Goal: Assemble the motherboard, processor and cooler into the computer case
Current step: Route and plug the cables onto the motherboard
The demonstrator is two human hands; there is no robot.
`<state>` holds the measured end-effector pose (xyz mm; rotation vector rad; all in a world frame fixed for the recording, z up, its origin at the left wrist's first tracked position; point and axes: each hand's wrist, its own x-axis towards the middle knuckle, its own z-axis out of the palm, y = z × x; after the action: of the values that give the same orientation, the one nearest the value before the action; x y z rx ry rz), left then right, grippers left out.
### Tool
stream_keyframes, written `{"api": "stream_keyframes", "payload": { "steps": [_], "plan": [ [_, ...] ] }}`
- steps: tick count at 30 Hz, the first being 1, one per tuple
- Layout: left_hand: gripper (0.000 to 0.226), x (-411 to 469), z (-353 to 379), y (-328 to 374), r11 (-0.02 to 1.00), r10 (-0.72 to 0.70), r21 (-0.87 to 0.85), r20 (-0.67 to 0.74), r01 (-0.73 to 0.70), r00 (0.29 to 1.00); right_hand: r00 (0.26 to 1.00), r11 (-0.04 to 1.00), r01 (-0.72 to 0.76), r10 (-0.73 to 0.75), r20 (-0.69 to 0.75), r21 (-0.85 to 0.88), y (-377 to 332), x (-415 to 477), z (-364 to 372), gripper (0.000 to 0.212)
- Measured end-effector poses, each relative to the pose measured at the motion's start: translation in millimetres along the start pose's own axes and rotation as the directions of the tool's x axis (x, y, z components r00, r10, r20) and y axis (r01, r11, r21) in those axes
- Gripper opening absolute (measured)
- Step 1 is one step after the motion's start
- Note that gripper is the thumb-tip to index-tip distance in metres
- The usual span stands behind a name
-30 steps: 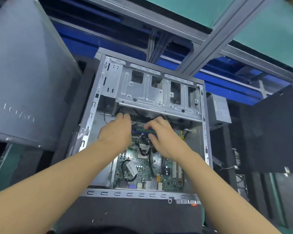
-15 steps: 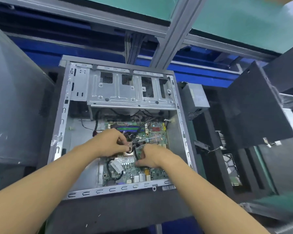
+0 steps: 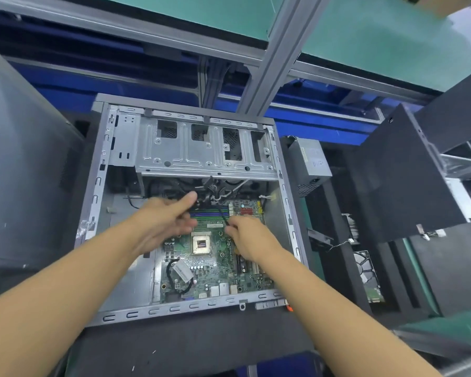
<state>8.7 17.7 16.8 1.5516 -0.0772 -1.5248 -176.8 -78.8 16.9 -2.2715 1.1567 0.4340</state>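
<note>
Place: I read it as a factory-style PC assembly workstation.
Frame: aluminium extrusion posts (image 3: 272, 58) carrying green-matted shelves (image 3: 378, 42).
Bench: opened computer case (image 3: 93, 202), loose power supply (image 3: 312, 161), hard drive (image 3: 367, 276) in black foam slots (image 3: 343, 257).

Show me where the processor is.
Head view: the processor sits centred on the motherboard, just below and between the left hand and the right hand, which pinches a black cable.

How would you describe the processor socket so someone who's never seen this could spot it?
Find the open grey computer case in the middle, then the green motherboard inside it. The processor socket lies near the board's centre, between the left hand and right hand. It is the only pale square frame with a dark middle, unlike the blue memory slots above.
</note>
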Motion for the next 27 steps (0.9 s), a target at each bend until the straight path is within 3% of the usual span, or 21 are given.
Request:
{"api": "stream_keyframes", "payload": {
  "steps": [2,5,8,14,19,23,27],
  "plan": [
    [0.059,-6,8,-6,0.976,-0.181,0.146,0.153,0.159,0.971,0.998,1.0,-0.02,0.022,-0.067,0.018,0,-1,-3,0.023],
    [0.043,-4,33,-19,0.966,-0.193,0.224,0.31,0.126,0.931,0.988,0.999,0.009,-0.002,-0.154,0.045,0,2,-3,0.022],
    [0.029,17,59,-27,0.991,0.016,0.131,0.179,-0.04,0.984,0.974,0.995,0.049,-0.028,-0.224,0.085,2,0,-5,0.024],
    [0.016,47,83,-39,0.99,0.134,-0.059,0.118,-0.127,0.984,0.943,0.954,0.075,0.027,-0.333,0.289,6,-4,-12,0.035],
    [0.016,65,89,-41,0.952,0.297,0.086,-0.029,-0.294,0.954,0.962,0.982,-0.102,0.138,-0.235,0.159,6,-11,-8,0.048],
    [0.015,78,85,-39,0.911,0.362,0.225,-0.03,-0.347,0.932,0.959,0.992,0.019,0.017,-0.283,0.122,2,-31,-6,0.047],
    [0.016,82,88,-40,0.868,0.427,0.317,-0.086,-0.382,0.9,0.999,0.998,-0.049,0.049,0.006,0.026,4,-48,-7,0.031]
  ]
}}
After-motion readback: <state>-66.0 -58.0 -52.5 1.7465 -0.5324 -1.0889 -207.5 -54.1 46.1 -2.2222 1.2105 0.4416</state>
